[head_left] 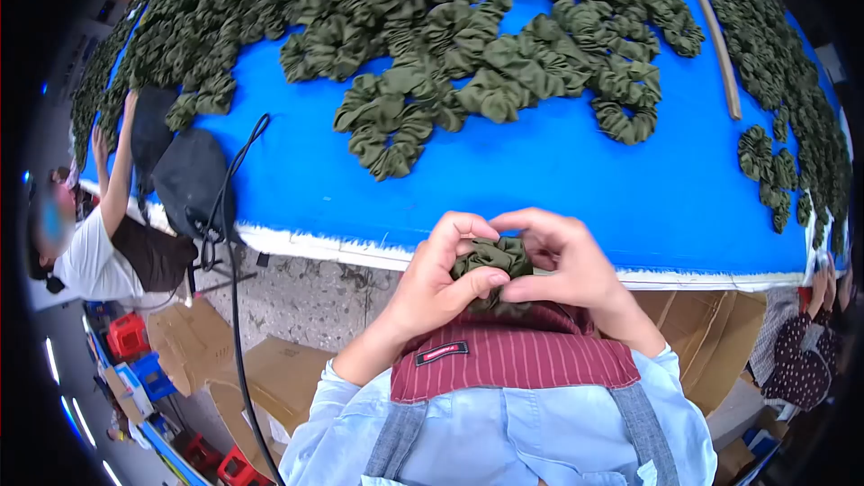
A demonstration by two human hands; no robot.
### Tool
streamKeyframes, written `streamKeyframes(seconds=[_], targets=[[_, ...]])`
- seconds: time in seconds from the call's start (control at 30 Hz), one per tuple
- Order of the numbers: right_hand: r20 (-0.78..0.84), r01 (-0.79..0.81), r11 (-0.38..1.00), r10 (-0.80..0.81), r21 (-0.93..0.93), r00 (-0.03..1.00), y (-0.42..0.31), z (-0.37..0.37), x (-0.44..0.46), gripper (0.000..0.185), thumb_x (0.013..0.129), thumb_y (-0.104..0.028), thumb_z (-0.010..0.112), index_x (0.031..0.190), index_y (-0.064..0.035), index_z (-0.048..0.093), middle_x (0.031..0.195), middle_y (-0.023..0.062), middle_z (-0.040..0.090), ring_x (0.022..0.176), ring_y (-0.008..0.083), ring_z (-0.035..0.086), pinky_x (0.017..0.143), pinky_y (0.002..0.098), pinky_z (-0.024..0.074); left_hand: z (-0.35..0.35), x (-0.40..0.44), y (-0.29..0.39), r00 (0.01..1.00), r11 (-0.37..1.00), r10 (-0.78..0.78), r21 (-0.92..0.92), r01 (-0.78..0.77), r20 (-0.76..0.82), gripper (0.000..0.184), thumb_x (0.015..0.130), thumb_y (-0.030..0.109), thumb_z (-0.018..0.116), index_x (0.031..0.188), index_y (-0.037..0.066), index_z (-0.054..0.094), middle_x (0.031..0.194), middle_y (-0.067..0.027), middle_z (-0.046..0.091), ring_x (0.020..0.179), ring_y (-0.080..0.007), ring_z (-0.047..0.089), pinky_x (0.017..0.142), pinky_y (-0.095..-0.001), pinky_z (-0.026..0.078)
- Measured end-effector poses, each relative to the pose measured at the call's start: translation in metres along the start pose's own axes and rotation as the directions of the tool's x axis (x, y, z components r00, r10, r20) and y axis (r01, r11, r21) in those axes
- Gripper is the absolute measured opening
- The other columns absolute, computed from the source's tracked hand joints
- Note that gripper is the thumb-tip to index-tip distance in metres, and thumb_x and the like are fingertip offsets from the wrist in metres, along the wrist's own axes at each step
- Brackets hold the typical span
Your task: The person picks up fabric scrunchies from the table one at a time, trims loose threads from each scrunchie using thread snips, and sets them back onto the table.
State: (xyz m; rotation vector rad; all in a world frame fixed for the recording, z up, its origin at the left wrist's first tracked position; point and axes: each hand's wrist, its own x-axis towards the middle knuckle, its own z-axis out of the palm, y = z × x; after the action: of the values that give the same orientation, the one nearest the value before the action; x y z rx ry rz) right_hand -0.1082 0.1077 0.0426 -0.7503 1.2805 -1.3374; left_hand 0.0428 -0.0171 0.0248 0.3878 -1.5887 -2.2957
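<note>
Between my two hands is a dark green scrunchie point(506, 257), held in front of my chest near the table's front edge. My left hand point(447, 272) is closed round its left side, with the thumb pressed across the front. On the other side, the fingers of my right hand point(569, 261) curl in against the scrunchie, thumb and forefinger close to it. Part of the scrunchie is hidden behind my fingers. Beyond my hands, many loose scrunchies point(490, 81) of the same green lie heaped on the blue tabletop point(315, 171).
A wooden stick point(715, 36) lies among the scrunchies at right. A black bag point(193, 180) and black cable point(236, 306) are at left. Cardboard boxes point(270, 378) stand below the table. One co-worker point(117, 252) reaches over at left, another point(801, 351) at far right.
</note>
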Motion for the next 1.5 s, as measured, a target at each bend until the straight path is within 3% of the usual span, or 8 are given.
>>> streamKeyframes(seconds=[0.17,0.27,0.4,0.5,0.6,0.9,1.13,1.5], targets=[[-0.173,0.073,0.997,-0.067,0.031,0.983,0.017,-0.014,-0.013,0.027,0.069,-0.003,0.072,0.095,-0.0034,0.062,0.071,-0.0012,0.061,0.059,0.0054,0.05,0.057,0.0162,0.0388,-0.015,0.006,0.01,0.947,0.942,-0.322,-0.1,0.32,0.001,0.037,0.075,-0.006,0.054,0.108,0.006,0.043,0.096,-0.012,0.054,0.06,-0.013,0.053,0.053,-0.0201,0.042],[-0.157,0.064,0.998,-0.06,0.017,0.986,0.021,-0.029,-0.024,0.018,0.071,-0.002,0.07,0.089,-0.0029,0.065,0.071,-0.0003,0.062,0.058,0.0056,0.051,0.056,0.0174,0.0408,-0.051,0.015,-0.006,0.985,0.825,0.173,-0.546,-0.148,-0.005,0.041,0.075,-0.002,0.056,0.114,0.004,0.042,0.1,-0.0144,0.056,0.08,-0.0174,0.058,0.07,-0.023,0.045],[-0.402,0.203,0.972,-0.235,-0.121,0.885,-0.016,-0.059,-0.026,0.014,0.071,-0.002,0.069,0.084,-0.0035,0.065,0.071,0.0034,0.063,0.056,0.0081,0.053,0.054,0.02,0.0447,0.025,0.034,0.001,0.996,0.993,0.08,0.084,-0.083,0.036,0.044,0.08,0.003,0.058,0.12,0.002,0.041,0.101,-0.0145,0.059,0.096,-0.0198,0.056,0.083,-0.0265,0.042],[-0.802,0.337,0.819,-0.55,-0.464,0.233,-0.06,-0.145,-0.041,0.019,0.073,-0.011,0.066,0.091,-0.0026,0.063,0.065,0.0021,0.059,0.051,0.0083,0.05,0.048,0.0188,0.0411,0.021,0.041,0.001,0.994,0.993,0.105,0.051,-0.104,-0.03,0.044,0.081,0.004,0.058,0.121,0.0,0.041,0.101,-0.0141,0.059,0.096,-0.0196,0.056,0.084,-0.0265,0.042],[-0.82,0.268,0.777,-0.558,-0.57,-0.127,-0.073,-0.21,-0.046,0.036,0.081,-0.02,0.064,0.11,0.0001,0.057,0.065,-0.0019,0.055,0.048,0.0027,0.039,0.042,0.0159,0.028,0.017,0.042,-0.001,0.987,0.993,0.12,0.023,-0.119,-0.103,0.043,0.082,0.005,0.057,0.122,-0.001,0.042,0.102,-0.0138,0.06,0.097,-0.0195,0.056,0.084,-0.0265,0.041],[-0.718,-0.43,0.601,-0.396,-0.674,0.572,-0.03,-0.187,0.059,0.047,0.069,-0.028,0.07,0.1,0.0054,0.06,0.083,0.008,0.064,0.069,0.0169,0.058,0.065,0.0266,0.0469,0.016,0.035,0.002,0.998,0.998,-0.036,0.049,0.039,-0.06,0.031,0.084,0.004,0.056,0.115,0.0,0.05,0.1,-0.0128,0.06,0.094,-0.0177,0.056,0.082,-0.0243,0.043],[-0.694,0.07,0.749,-0.641,-0.658,0.328,-0.033,-0.087,0.014,0.022,0.074,-0.002,0.063,0.096,-0.0023,0.059,0.079,0.0025,0.06,0.064,0.0077,0.05,0.058,0.0201,0.0422,0.028,0.039,-0.004,0.992,0.998,-0.057,0.021,0.06,-0.111,0.031,0.084,0.004,0.057,0.113,-0.001,0.051,0.1,-0.012,0.059,0.093,-0.0167,0.056,0.082,-0.0248,0.044],[-0.216,0.358,0.392,-0.87,-0.847,0.443,0.026,0.017,0.02,0.039,0.064,0.005,0.068,0.101,-0.0018,0.058,0.085,0.0082,0.061,0.058,0.013,0.049,0.048,0.0218,0.0397,0.041,0.043,0.0,0.983,0.998,0.03,-0.045,-0.039,-0.18,0.028,0.083,0.002,0.056,0.111,-0.002,0.051,0.098,-0.0093,0.059,0.088,-0.0145,0.056,0.08,-0.0238,0.045]])
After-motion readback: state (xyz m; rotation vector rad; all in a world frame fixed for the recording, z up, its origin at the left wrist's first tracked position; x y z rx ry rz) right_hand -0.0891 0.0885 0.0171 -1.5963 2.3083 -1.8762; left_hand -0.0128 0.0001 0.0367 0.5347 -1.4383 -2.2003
